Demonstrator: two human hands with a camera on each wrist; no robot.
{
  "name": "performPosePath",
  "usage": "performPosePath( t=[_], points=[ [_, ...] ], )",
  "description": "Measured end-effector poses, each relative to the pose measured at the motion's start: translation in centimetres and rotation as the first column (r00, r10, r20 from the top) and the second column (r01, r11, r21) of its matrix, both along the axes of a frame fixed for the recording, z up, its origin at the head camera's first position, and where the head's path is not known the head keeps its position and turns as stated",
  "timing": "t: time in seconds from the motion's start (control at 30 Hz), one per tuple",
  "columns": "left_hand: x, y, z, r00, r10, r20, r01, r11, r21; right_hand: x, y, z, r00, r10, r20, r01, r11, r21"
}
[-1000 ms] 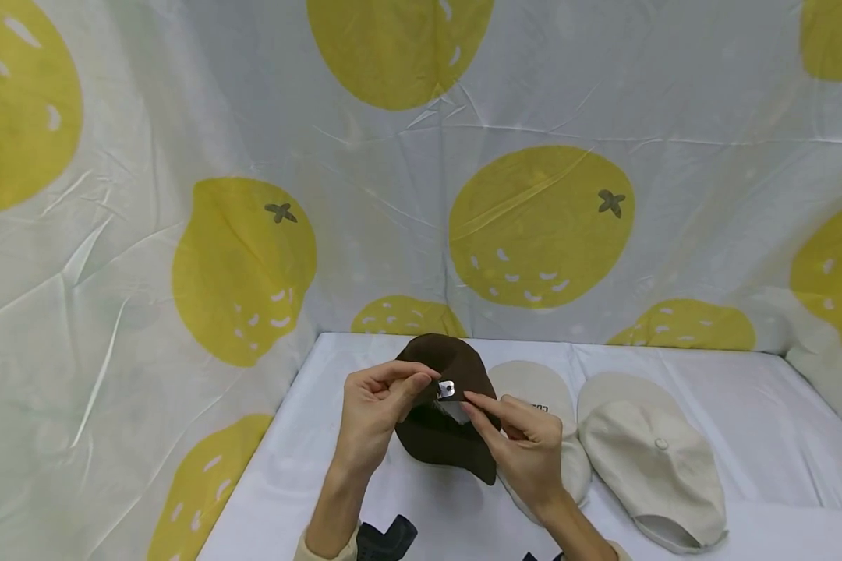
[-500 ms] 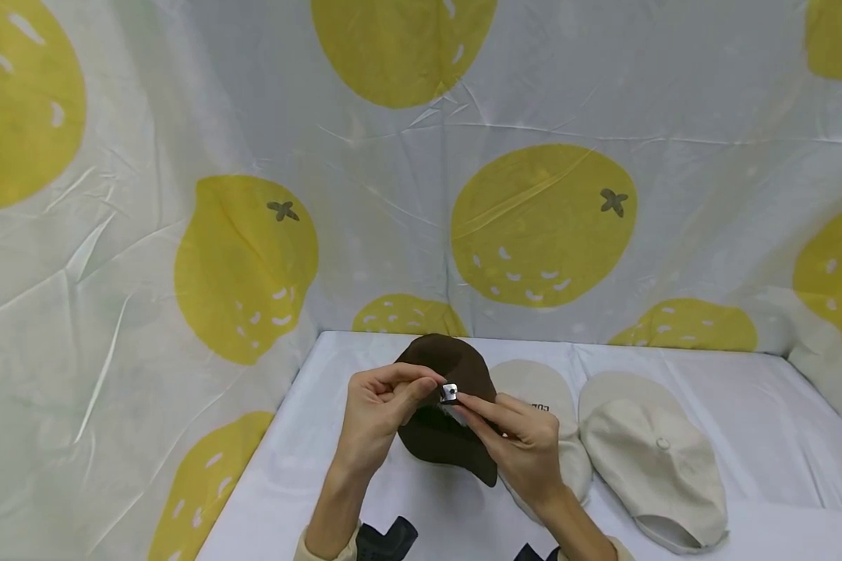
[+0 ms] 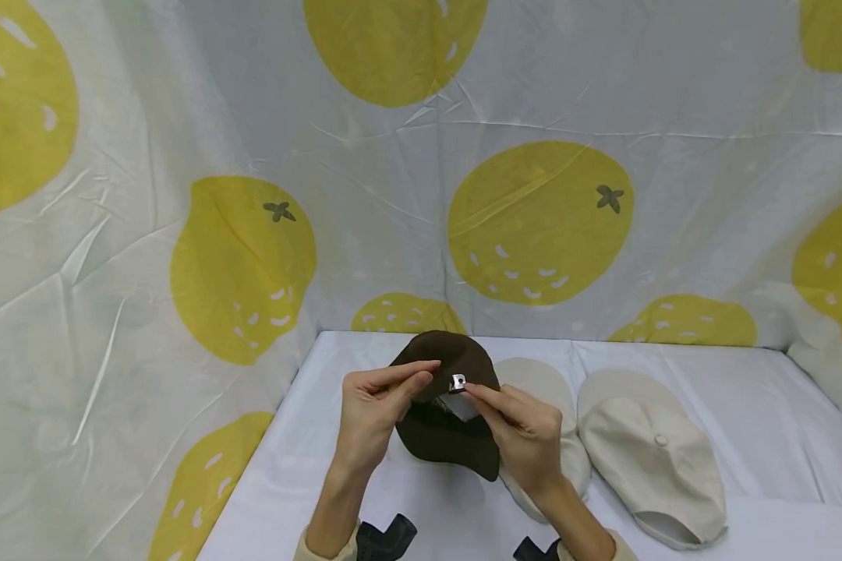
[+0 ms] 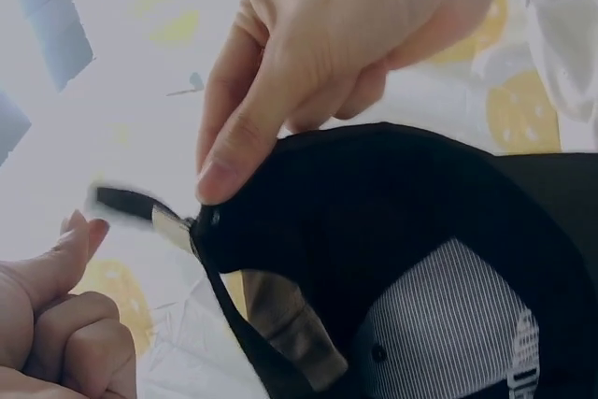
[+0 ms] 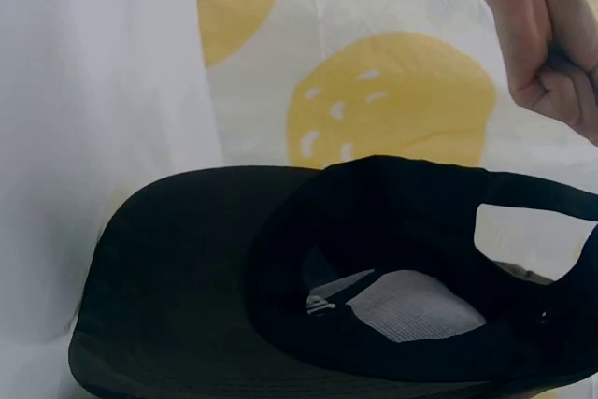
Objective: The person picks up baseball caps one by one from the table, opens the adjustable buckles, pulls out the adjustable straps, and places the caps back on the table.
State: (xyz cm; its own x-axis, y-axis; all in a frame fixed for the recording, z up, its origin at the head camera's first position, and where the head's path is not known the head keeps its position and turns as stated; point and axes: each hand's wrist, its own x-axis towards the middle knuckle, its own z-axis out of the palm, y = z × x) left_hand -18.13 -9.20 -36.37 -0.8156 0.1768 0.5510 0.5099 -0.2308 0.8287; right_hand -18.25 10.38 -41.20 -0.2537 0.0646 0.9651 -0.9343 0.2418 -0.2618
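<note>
A dark brown baseball cap (image 3: pixel 456 354) is held up, its brim (image 5: pixel 177 277) showing below in the head view. Pale striped lining (image 4: pixel 439 324) shows inside. At its back opening sits a small silver buckle (image 3: pixel 458 382). My right hand (image 3: pixel 522 436) pinches the cap's edge beside this buckle between thumb and index finger. A short loose strap end (image 4: pixel 126 201), blurred, sticks out past the buckle. My left hand (image 3: pixel 372 413) is just left of the buckle, thumb and index tips slightly apart, its other fingers bent. Nothing shows between its fingertips, which lie near the strap end.
Right of the brown cap, a cream cap (image 3: pixel 533 382) with dark lettering lies partly behind my right hand. Another cream cap (image 3: pixel 656 460) lies beside it. All rest on a white-covered table (image 3: pixel 779 436), enclosed by lemon-print cloth (image 3: pixel 379 234). Black wrist mounts (image 3: pixel 387 538) show at the bottom.
The left fingertips, earlier pinching at the buckle, have parted and drawn back to the left. The right hand keeps its pinch, and the buckle stands clear of the left fingers.
</note>
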Motion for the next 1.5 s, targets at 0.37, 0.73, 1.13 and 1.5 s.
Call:
performPosePath(
  t=[0.37, 0.73, 1.13, 1.5],
  points=[
    [-0.5, 1.5, -1.1, 0.913, 0.156, -0.378, -0.229, 0.961, -0.155, 0.0, 0.8, 0.2, 0.986, 0.02, 0.167, 0.0, 0.993, -0.115],
    [-1.6, 2.5, -2.0, 0.844, 0.205, -0.495, -0.316, 0.937, -0.151, 0.4, 0.7, 0.6, 0.957, 0.102, 0.272, -0.052, 0.981, -0.187],
    [-1.3, 3.7, -2.7, 0.709, 0.299, -0.638, -0.491, 0.859, -0.143, 0.7, 0.5, 0.6, 0.942, 0.103, 0.318, -0.042, 0.98, -0.194],
    [-0.9, 4.7, -3.1, 0.521, 0.374, -0.768, -0.665, 0.741, -0.09, 0.5, 0.4, 0.5, 0.973, -0.054, 0.225, 0.087, 0.986, -0.14]
  ],
)
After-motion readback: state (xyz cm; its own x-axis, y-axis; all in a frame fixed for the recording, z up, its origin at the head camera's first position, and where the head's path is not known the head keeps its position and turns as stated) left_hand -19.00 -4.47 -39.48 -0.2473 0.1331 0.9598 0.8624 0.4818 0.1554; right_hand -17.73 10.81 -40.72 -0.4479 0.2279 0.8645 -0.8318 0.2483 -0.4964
